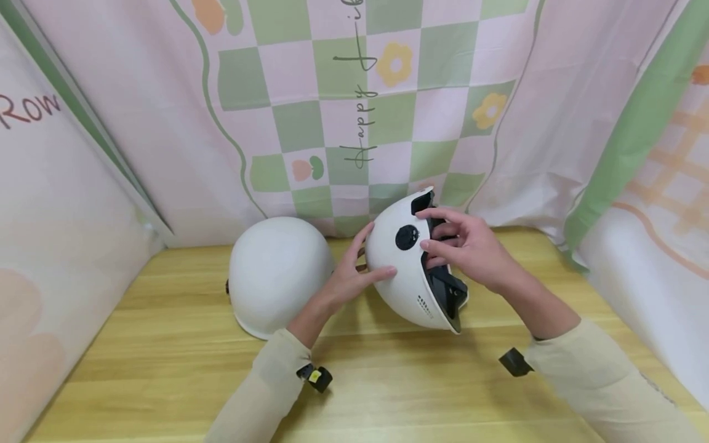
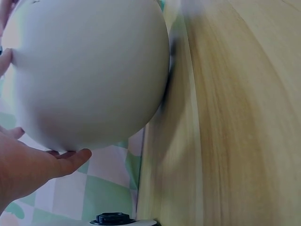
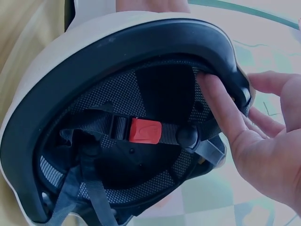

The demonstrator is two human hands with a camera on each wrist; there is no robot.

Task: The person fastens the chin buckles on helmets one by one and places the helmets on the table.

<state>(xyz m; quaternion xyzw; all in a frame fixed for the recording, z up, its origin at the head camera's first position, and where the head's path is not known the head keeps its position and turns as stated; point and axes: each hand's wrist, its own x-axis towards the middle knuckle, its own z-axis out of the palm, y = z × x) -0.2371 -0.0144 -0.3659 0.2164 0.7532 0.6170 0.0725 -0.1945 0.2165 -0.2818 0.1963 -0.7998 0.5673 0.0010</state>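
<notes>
A white helmet [image 1: 396, 271] is tilted on its side, its black-lined opening toward the right. My left hand [image 1: 354, 267] holds its rounded crown, thumb and fingers spread; the left wrist view shows this hand [image 2: 37, 162] against the smooth shell [image 2: 94, 70]. At the rim near the round black side vent [image 1: 407, 237], my right hand [image 1: 468, 246] grips the edge. In the right wrist view, a finger of this hand [image 3: 268, 150] reaches inside the rim. A red buckle [image 3: 145, 131] on black straps lies across the padded interior.
A second white helmet [image 1: 279, 274] sits dome up on the wooden table [image 1: 166, 369], left of the held one. Behind the table hangs a checked green and pink curtain [image 1: 343, 117], with more fabric at both sides. Small black devices are strapped at both wrists.
</notes>
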